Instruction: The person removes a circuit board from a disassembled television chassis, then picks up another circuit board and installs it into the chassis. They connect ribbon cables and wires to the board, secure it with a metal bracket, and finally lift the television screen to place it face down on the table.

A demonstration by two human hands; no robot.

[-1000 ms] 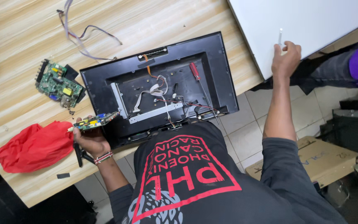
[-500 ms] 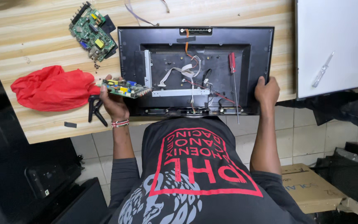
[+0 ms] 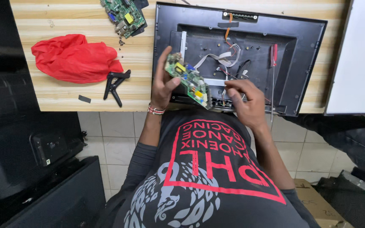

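My left hand (image 3: 162, 86) is shut on a small green circuit board (image 3: 187, 79) and holds it tilted over the lower left part of an opened black monitor back (image 3: 309, 38). That monitor lies face down on the wooden table (image 3: 64, 97). My right hand (image 3: 246, 103) is just right of the board, with its fingers curled at the thin red and white wires (image 3: 224, 63) inside the monitor. Whether the fingers grip a wire is hidden.
A red-handled screwdriver (image 3: 273, 76) lies in the monitor's right side. On the table are a second green board (image 3: 123, 17), a red cloth (image 3: 74, 57), a black forked plastic piece (image 3: 115, 84) and a white panel (image 3: 360, 55). Dark monitors (image 3: 30, 147) stand on the floor at left.
My left hand has lifted the small board from the table edge to over the monitor. My right hand has moved from the monitor's lower right corner to the wires beside the board.
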